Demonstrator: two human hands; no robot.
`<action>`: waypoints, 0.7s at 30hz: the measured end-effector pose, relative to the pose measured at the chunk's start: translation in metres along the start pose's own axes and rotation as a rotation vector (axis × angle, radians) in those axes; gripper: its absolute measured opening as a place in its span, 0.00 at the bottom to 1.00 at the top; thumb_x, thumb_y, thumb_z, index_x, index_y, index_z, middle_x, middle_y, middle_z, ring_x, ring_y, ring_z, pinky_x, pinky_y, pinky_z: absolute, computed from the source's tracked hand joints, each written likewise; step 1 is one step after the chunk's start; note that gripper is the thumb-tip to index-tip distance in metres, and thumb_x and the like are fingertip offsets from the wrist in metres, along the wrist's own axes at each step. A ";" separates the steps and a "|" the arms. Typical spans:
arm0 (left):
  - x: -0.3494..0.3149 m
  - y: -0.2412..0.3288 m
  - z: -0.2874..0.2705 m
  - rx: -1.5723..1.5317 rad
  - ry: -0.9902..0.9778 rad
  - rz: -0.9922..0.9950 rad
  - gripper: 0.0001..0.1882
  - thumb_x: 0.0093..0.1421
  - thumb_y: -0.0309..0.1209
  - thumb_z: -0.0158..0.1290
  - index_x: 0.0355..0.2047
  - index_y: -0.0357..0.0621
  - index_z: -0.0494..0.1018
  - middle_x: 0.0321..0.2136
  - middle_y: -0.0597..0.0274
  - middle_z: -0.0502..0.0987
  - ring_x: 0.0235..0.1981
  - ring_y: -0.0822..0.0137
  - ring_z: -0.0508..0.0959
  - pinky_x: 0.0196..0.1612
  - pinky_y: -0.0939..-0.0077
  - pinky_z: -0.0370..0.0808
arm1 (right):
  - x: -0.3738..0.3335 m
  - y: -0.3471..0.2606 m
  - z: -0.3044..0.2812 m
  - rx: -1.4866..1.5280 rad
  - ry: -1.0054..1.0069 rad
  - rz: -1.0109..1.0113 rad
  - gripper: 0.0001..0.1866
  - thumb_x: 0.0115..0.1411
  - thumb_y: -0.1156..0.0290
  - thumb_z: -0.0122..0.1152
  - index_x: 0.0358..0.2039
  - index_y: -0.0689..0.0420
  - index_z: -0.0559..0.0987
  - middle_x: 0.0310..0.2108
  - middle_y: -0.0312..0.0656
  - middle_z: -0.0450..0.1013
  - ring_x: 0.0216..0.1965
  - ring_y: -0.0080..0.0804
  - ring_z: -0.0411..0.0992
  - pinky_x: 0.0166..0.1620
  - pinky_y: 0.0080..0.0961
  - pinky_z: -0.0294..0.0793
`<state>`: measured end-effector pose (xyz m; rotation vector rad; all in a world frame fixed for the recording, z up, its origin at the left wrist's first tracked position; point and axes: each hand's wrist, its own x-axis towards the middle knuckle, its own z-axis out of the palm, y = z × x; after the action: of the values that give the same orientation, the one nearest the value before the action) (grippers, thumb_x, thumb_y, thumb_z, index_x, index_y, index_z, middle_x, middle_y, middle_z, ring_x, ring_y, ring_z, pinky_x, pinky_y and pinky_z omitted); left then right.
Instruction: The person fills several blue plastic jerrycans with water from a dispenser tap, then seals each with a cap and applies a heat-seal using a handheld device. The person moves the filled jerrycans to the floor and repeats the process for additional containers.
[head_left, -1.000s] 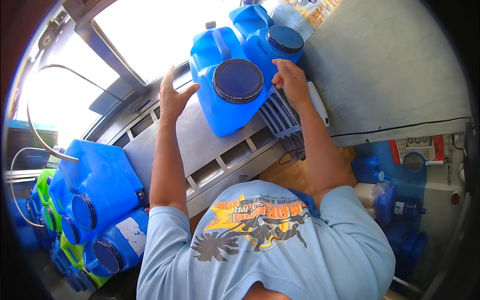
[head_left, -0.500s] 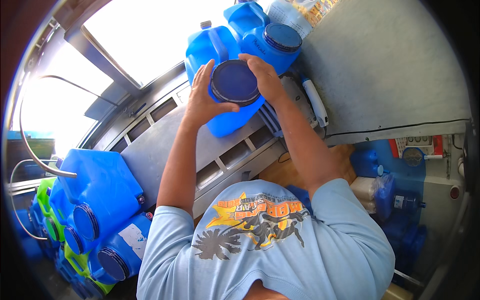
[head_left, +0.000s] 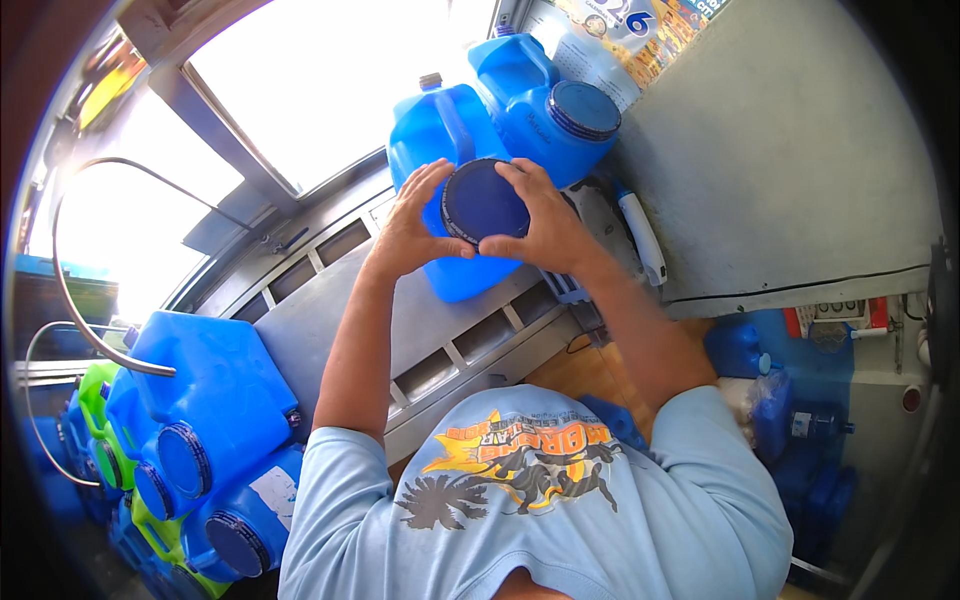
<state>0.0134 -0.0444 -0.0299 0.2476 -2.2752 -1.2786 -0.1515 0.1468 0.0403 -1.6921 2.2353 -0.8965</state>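
Note:
A blue plastic water jug lies on its side on a grey metal counter, its dark blue round cap facing me. My left hand grips the cap's left rim and my right hand grips its right rim, fingers curled around it. Two more blue jugs stand behind it: one with a handle and one with a dark cap.
Stacked blue and green jugs lie at the lower left beside curved metal tubing. A grey wall rises to the right, with a white-handled tool against it. More blue bottles sit at the lower right.
Both hands moved from the sides of the jug and counter onto the cap and now clasp its rim. The jug looks pulled slightly closer.

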 end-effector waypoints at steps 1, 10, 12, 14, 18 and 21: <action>0.003 -0.003 -0.003 0.058 -0.034 0.085 0.63 0.34 0.69 0.69 0.67 0.47 0.65 0.68 0.48 0.62 0.73 0.45 0.55 0.72 0.47 0.54 | 0.003 -0.001 -0.005 -0.133 -0.053 -0.090 0.54 0.49 0.37 0.71 0.69 0.55 0.63 0.70 0.57 0.55 0.70 0.57 0.55 0.70 0.49 0.55; 0.029 -0.033 0.034 -0.024 0.294 0.157 0.41 0.71 0.64 0.26 0.52 0.47 0.79 0.56 0.53 0.77 0.61 0.51 0.70 0.66 0.53 0.57 | 0.031 -0.014 0.007 -0.408 -0.124 -0.234 0.54 0.44 0.37 0.72 0.69 0.45 0.65 0.69 0.57 0.58 0.70 0.59 0.55 0.69 0.54 0.54; 0.027 -0.035 0.036 -0.044 0.309 0.126 0.42 0.71 0.65 0.26 0.50 0.46 0.80 0.56 0.53 0.77 0.61 0.51 0.71 0.65 0.53 0.58 | 0.024 -0.023 0.018 -0.458 0.009 -0.133 0.53 0.44 0.38 0.72 0.68 0.44 0.65 0.68 0.55 0.60 0.68 0.58 0.58 0.69 0.53 0.56; 0.028 -0.036 0.036 -0.035 0.309 0.106 0.39 0.72 0.62 0.28 0.49 0.46 0.81 0.55 0.52 0.77 0.60 0.51 0.72 0.64 0.54 0.60 | 0.021 -0.026 0.022 -0.483 0.025 -0.063 0.51 0.44 0.39 0.73 0.67 0.45 0.67 0.66 0.54 0.62 0.67 0.57 0.61 0.67 0.52 0.60; 0.032 -0.033 0.033 -0.052 0.291 0.151 0.33 0.75 0.52 0.30 0.49 0.44 0.80 0.54 0.52 0.78 0.58 0.49 0.73 0.63 0.56 0.63 | 0.025 -0.027 0.029 -0.525 0.079 -0.027 0.51 0.45 0.36 0.71 0.67 0.46 0.68 0.65 0.54 0.64 0.66 0.57 0.62 0.66 0.52 0.63; 0.032 -0.028 0.030 -0.094 0.259 0.071 0.34 0.74 0.55 0.32 0.50 0.42 0.79 0.51 0.49 0.79 0.56 0.48 0.76 0.61 0.58 0.67 | 0.025 -0.033 0.038 -0.586 0.117 0.063 0.52 0.45 0.32 0.68 0.67 0.45 0.68 0.65 0.53 0.65 0.66 0.56 0.63 0.64 0.53 0.66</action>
<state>-0.0319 -0.0495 -0.0547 0.2794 -1.9839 -1.2360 -0.1142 0.1055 0.0340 -1.7994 2.8064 -0.3411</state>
